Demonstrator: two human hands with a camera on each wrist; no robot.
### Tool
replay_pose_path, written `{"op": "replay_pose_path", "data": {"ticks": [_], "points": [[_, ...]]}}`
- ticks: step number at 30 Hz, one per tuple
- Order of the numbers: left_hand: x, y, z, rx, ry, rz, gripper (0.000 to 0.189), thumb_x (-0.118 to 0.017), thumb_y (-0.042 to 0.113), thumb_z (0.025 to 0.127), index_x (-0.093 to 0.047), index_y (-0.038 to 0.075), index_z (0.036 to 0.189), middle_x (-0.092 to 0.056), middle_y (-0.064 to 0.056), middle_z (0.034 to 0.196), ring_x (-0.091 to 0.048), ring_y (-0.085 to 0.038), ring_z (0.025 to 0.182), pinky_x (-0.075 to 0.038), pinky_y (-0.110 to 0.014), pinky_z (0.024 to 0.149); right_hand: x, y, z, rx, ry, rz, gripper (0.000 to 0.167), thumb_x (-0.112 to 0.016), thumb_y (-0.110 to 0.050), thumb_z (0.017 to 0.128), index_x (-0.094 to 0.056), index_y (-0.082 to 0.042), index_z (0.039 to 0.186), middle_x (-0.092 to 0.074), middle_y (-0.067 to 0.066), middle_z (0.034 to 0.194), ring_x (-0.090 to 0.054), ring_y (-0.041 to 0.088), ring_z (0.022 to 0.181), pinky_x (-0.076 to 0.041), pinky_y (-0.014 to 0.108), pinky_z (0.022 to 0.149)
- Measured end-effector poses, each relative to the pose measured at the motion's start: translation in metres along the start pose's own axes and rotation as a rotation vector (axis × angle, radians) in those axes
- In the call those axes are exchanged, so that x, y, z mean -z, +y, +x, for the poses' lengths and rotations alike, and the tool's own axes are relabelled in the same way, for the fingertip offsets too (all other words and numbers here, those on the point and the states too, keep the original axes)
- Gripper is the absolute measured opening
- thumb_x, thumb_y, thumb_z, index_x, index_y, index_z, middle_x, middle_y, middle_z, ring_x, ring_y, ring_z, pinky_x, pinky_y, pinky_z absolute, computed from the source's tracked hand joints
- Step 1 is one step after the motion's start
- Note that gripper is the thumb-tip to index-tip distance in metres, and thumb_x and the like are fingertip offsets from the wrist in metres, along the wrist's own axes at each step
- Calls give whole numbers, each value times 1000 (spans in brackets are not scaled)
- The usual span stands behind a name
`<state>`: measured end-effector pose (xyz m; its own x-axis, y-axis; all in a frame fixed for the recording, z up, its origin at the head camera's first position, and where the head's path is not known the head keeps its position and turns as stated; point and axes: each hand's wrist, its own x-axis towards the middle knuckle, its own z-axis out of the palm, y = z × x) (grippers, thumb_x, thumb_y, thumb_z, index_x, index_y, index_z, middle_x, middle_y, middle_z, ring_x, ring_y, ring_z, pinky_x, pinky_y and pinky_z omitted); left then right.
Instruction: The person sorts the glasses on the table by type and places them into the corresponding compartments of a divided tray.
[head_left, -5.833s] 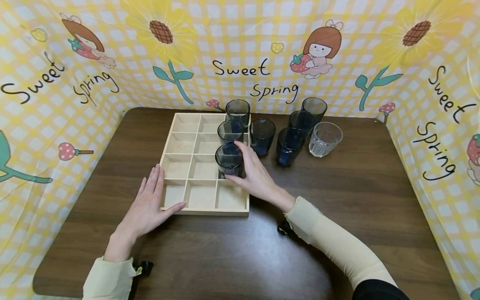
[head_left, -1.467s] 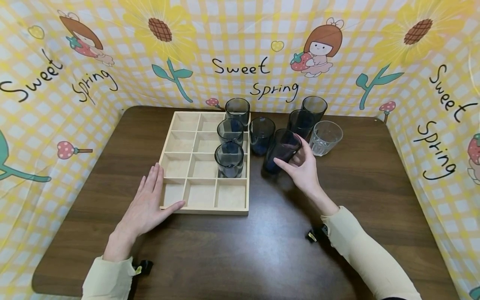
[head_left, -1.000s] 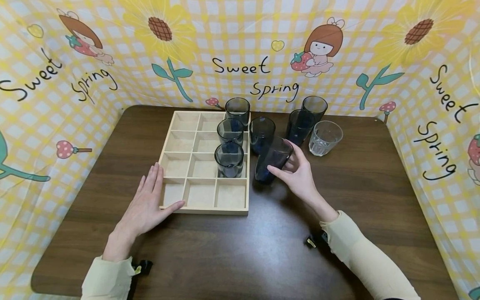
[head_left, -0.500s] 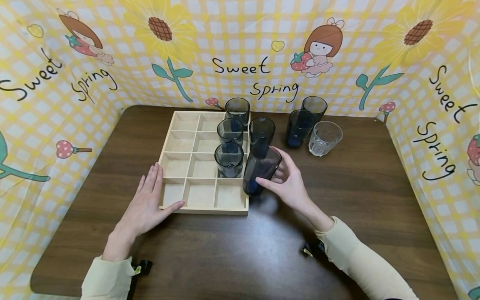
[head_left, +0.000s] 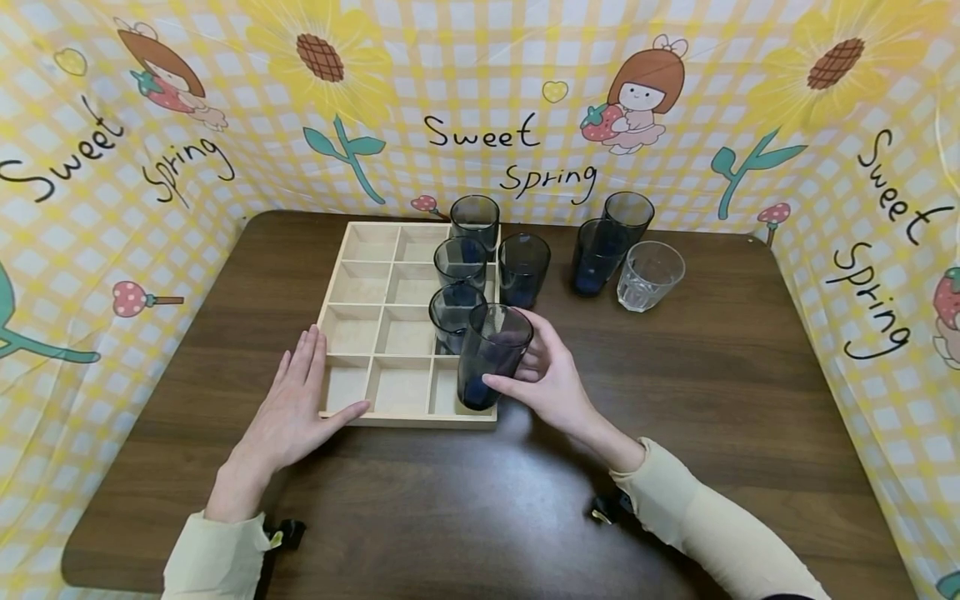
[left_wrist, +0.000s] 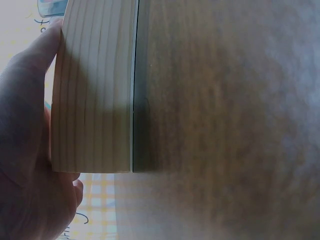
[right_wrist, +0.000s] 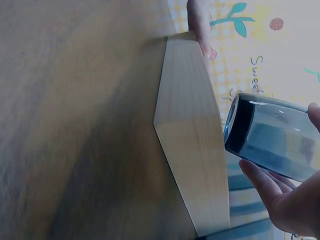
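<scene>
A yellow checked cloth is hanging behind a dark wooden table. At the head view's centre, the right hand is gripping a tinted glass over the lower-right compartment of a wooden tray; at centre-left, the left hand is lying spread against the tray's edges.

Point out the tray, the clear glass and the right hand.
Tray (head_left: 405, 332): head view, bare compartment floor.
Clear glass (head_left: 643, 288): head view, near side.
Right hand (head_left: 553, 385): head view, middle of the hand.

Dark glass in right fingers, from table to above near right compartment of tray.
</scene>
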<state>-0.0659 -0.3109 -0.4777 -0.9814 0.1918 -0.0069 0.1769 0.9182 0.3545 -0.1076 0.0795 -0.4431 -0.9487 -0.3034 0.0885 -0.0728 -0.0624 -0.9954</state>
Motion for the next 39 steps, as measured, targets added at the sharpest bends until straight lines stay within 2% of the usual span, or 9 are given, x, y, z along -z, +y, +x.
{"op": "replay_pose_path", "data": {"ticks": [2,8,10,14,20,26,33,39], "points": [[0,0,0,-1,3,0,124,-70,66,99,2,-1,175,1,-24,185,-4,-44,174,-2,-56,143,-5,2,0,11,-7,3,96,-86,12,84,-41,-10,165,-69,30,140,-77,6,109,-67,25,92],[-1,0,1,-4,4,1,124,-70,66,99,2,-1,175,1,-25,185,-5,-46,173,-1,-56,143,-15,8,-1,61,-43,-33,97,-89,11,82,-40,-8,163,-68,28,142,-77,39,118,-68,38,97],[0,0,1,-3,1,0,124,-71,66,99,2,-1,175,1,-25,185,-5,-46,173,-1,-56,143,-17,11,-1,76,-54,-46,98,-89,13,81,-38,-6,163,-68,29,142,-76,44,119,-68,42,97],[0,1,1,-4,3,0,124,-71,66,99,1,-1,175,1,-25,185,-6,-46,173,-1,-55,144,-21,15,-2,115,-69,-56,100,-89,15,79,-37,-3,162,-67,30,142,-75,42,121,-66,47,101],[0,1,0,-6,4,0,125,-71,66,99,2,-1,175,1,-25,185,-5,-46,173,-3,-57,143,-27,21,-4,163,-77,-111,100,-94,11,76,-39,-2,159,-65,28,145,-75,40,123,-66,44,104],[0,0,0,0,1,-1,125,-71,66,99,1,-1,175,1,-25,185,-4,-44,174,-4,-59,143,-30,29,-4,229,-102,-220,97,-97,5,76,-42,-4,155,-65,23,146,-72,38,127,-63,45,110],[0,0,1,3,-1,2,126,-72,67,98,1,-1,175,1,-25,185,-3,-43,174,-4,-59,143,-31,35,-1,332,-112,-384,95,-101,-4,76,-45,-4,152,-67,20,145,-70,34,131,-65,43,107],[-1,-1,0,-2,4,2,125,-72,66,98,1,-1,175,0,-25,185,-5,-45,173,-3,-57,143,-31,34,2,349,-121,-468,96,-102,-10,76,-45,-6,152,-68,16,144,-70,29,130,-64,37,105]]}}
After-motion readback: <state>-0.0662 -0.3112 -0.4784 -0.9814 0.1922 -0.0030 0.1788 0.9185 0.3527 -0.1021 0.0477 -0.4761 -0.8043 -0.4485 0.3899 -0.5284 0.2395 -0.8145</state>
